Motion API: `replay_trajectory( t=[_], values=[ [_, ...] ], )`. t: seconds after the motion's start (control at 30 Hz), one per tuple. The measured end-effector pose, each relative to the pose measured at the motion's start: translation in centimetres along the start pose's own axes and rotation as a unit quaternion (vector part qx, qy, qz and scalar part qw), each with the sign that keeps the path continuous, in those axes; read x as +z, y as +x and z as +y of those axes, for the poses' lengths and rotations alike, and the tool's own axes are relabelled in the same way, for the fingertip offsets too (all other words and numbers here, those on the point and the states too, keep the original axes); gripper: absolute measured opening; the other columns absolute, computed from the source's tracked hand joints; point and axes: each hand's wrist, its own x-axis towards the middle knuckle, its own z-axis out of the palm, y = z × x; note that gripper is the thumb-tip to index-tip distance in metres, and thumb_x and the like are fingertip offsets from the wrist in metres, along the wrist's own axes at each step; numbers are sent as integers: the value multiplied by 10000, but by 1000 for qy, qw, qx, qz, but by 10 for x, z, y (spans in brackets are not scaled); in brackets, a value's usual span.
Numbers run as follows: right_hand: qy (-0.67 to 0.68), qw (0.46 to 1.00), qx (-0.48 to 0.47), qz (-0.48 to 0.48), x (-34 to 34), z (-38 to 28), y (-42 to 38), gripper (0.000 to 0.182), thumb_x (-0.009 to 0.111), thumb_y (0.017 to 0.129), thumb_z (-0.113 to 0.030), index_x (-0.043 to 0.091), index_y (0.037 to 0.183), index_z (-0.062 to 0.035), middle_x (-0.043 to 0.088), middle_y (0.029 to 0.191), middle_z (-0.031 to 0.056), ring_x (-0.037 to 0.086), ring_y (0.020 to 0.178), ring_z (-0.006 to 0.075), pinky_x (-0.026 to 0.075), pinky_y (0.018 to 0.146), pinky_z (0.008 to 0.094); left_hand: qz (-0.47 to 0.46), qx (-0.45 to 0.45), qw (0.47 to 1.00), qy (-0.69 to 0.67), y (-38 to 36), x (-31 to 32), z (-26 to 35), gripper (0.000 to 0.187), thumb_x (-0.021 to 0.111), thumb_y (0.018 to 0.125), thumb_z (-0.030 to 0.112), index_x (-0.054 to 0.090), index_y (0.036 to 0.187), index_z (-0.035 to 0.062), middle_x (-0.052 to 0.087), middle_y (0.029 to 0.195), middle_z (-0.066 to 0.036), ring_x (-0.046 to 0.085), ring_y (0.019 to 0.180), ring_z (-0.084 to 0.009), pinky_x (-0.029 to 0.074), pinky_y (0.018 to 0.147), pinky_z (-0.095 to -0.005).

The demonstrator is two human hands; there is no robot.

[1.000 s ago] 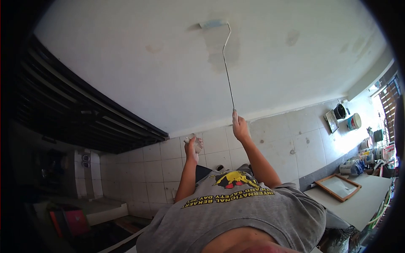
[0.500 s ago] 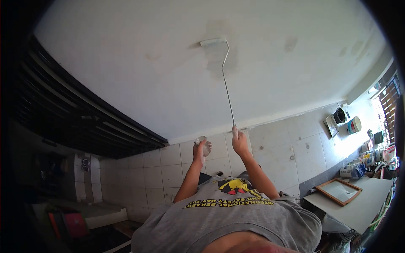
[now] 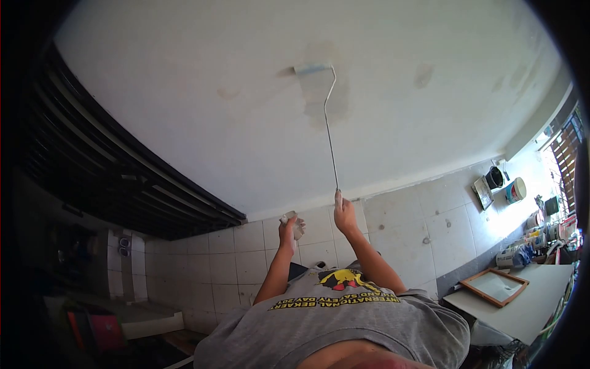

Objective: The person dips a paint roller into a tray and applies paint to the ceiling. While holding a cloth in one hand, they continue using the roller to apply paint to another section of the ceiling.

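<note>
paint roller (image 3: 313, 68) pale bluish-white; wall (image 3: 184, 111) off-white, kinda blotchy grey; tee (image 3: 344, 323) grey, yellow lettering (image 3: 335, 301), yellow-black-red print (image 3: 340, 280); gate (image 3: 144, 175) basically black

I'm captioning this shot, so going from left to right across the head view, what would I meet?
Black barred gate → left hand → right hand → tray → white bucket.

Grey shirt (image 3: 326, 329), 6 o'clock: inverted yellow lettering reads "INTERNATIONAL BEKAERT" and "AND SAFETY DAY", then a partly legible number beginning "20". Packaging (image 3: 514, 256), between 3 and 4 o'clock: print present, too small to read.
</note>
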Motion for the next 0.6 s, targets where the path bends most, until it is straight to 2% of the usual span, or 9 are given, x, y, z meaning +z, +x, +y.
replay_trajectory(
  t=[0.17,0.27,0.37,0.5,0.6],
  values=[
    [12,1000,-24,14,-22,-31,17,670,337,1008,-481,503,707,94,460,626,307,426,577,433,376,591,502,6,11,1000,-24,-3,-5,12,285,656,860,231,542,1074,81,626,865,-78,631,749,-185,518,634,-315],
    [-19,999,-33,14,-3,12,13,674,332,1011,-477,489,687,92,448,610,297,417,563,406,368,576,494,23,9,999,-22,-5,-4,19,276,652,864,225,541,1072,82,625,862,-80,629,745,-184,517,629,-312],
    [-10,1000,10,-14,13,35,-3,678,330,1014,-474,480,668,89,430,590,282,404,552,370,363,569,480,38,6,999,-24,-5,-5,19,270,654,865,223,540,1066,83,623,860,-80,628,744,-183,516,628,-311],
    [56,997,45,-21,12,4,-4,684,329,1014,-482,461,659,88,406,575,256,370,549,304,354,564,464,22,13,999,-36,4,-18,12,277,663,861,227,541,1065,84,625,861,-80,629,739,-186,517,627,-315],
    [76,997,-15,29,9,-20,11,647,346,1018,-481,356,605,18,308,524,66,319,560,146,305,507,395,4,3,999,-45,10,-15,11,310,676,854,244,545,1083,81,631,871,-82,631,730,-192,519,632,-319]
  ],
)
